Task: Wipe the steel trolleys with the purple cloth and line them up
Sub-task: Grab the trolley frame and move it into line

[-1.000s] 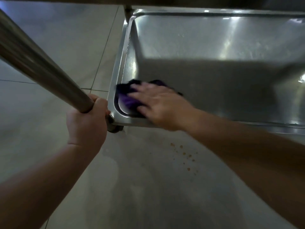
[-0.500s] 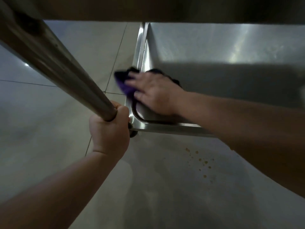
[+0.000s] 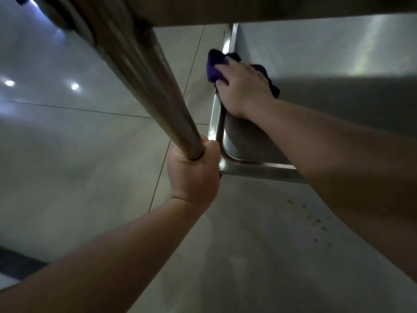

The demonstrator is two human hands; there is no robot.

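Note:
I look down at the lower shelf (image 3: 327,71) of a steel trolley, a shallow tray with a raised rim. My right hand (image 3: 244,89) lies flat on the purple cloth (image 3: 214,65), pressing it against the shelf's left rim; part of the cloth sticks out past my fingers over the edge. My left hand (image 3: 194,175) grips the trolley's round steel post (image 3: 144,86) near the shelf's near-left corner. The upper shelf crosses the top of the view and hides the far part of the tray.
Pale floor tiles (image 3: 79,154) with dark grout lines spread to the left and below. Small brownish spots (image 3: 313,222) dot the floor at the right, beneath my right forearm. A dark strip (image 3: 18,265) lies at the far lower left.
My right hand has slid the cloth along the shelf's left rim, away from the near corner toward the far end. My left hand keeps its grip on the post. My head has dropped closer.

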